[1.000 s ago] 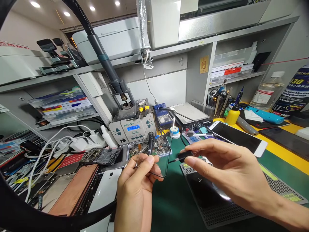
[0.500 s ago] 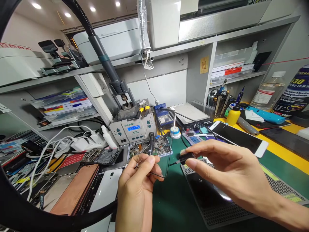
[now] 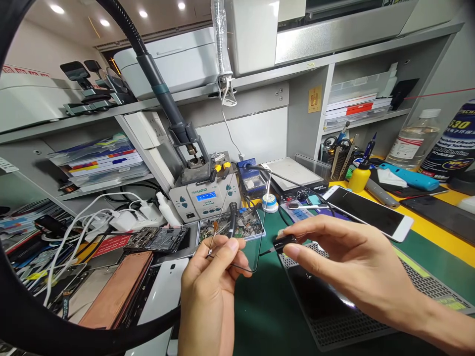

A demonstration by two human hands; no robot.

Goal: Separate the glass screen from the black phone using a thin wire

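My left hand (image 3: 212, 282) pinches the lower edge of a clear glass panel (image 3: 254, 247) with a thin black border, held upright and tilted. Through the glass, the things behind it show. To its right, my right hand (image 3: 356, 277) grips a small black block (image 3: 285, 244) between thumb and fingers. From the block a thin dark strip points left toward the glass edge; whether it touches is unclear. Under my right hand, a dark phone-sized panel (image 3: 315, 296) lies on a perforated grey mat (image 3: 430, 284).
A soldering station (image 3: 204, 200) stands behind my hands, beside a tray of circuit boards (image 3: 252, 222). Phone parts (image 3: 111, 291) and white cables crowd the left. On the right lie a white phone (image 3: 367, 210), a yellow bottle (image 3: 359, 177) and a large can (image 3: 452, 143). A black ring frames the left.
The black block in my right hand has turned slightly and shifted a little to the left. My left hand and the glass panel stay almost still.
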